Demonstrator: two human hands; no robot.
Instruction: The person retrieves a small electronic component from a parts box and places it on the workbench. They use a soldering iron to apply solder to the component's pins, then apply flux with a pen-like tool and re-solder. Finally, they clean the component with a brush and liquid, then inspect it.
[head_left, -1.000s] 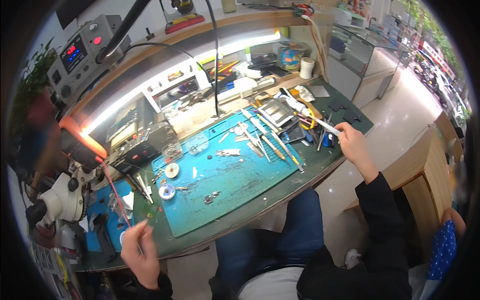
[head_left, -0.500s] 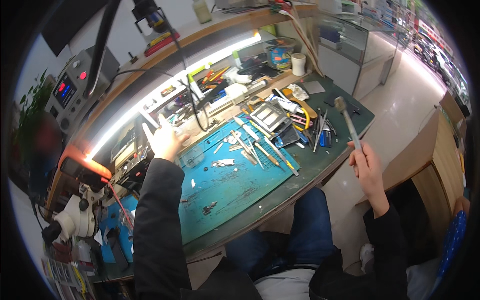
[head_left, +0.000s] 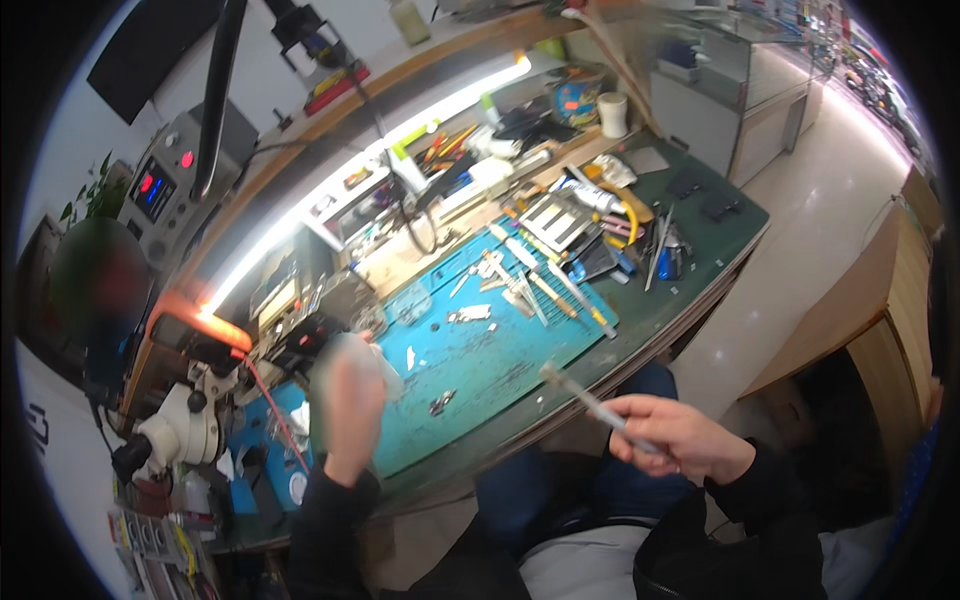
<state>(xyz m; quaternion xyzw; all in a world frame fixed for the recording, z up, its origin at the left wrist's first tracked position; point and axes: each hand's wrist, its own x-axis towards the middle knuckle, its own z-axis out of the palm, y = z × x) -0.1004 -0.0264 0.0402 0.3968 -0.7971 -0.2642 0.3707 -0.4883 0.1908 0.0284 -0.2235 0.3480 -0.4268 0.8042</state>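
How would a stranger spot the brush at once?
Find the big blue mat on the bench. Beyond its lower right edge, the right hand holds a slim grey brush. Unlike the tools lying on the mat, it is held in the air.

A slim grey brush [head_left: 592, 404], bristles leftward, slants in the right hand [head_left: 685, 437].

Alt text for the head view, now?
Right hand holds a slim brush near the edge of a workbench; the left hand, blurred, appears over a blue mat bearing tools and small parts. Whether the left holds anything is unclear.
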